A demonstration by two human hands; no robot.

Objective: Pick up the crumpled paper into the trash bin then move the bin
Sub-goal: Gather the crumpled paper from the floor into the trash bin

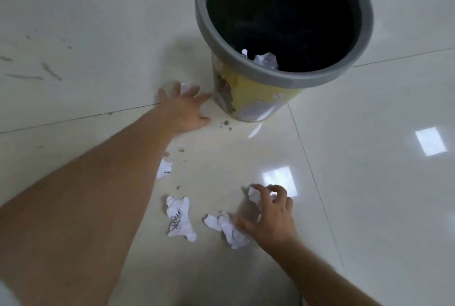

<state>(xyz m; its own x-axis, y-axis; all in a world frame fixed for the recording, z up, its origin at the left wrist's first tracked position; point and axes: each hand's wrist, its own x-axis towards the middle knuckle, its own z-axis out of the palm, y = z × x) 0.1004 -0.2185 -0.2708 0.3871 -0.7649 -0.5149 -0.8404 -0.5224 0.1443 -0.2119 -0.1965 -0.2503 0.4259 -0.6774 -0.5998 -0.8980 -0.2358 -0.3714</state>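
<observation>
- The left hand (183, 106) is stretched out with fingers spread over a small crumpled paper (185, 88) that lies just beside the foot of the trash bin (248, 101); it is open, not yet closed on anything. Reaching this close to the bin, the fingers could knock its wall and shove or tip it.
- The right hand (268, 212) is curled around a paper wad (254, 196) on the floor (369, 182); the view is blurred, so whether the grip is firm cannot be told. A loose pinch could let the wad drop short of the bin.
- Three more pieces lie on the floor: a twisted scrap (225, 228) touching the right wrist side, a printed scrap (179, 219) near it, and a small scrap (164, 169) partly hidden by the left forearm. The forearm could sweep that one away or leave it overlooked.
- The bin holds a few papers (267, 60) near its front rim (283, 75). Moving it before the floor is cleared would leave the task half done.
- The glossy tiles carry dark specks; light paper could slide away from the fingertips instead of lifting.
</observation>
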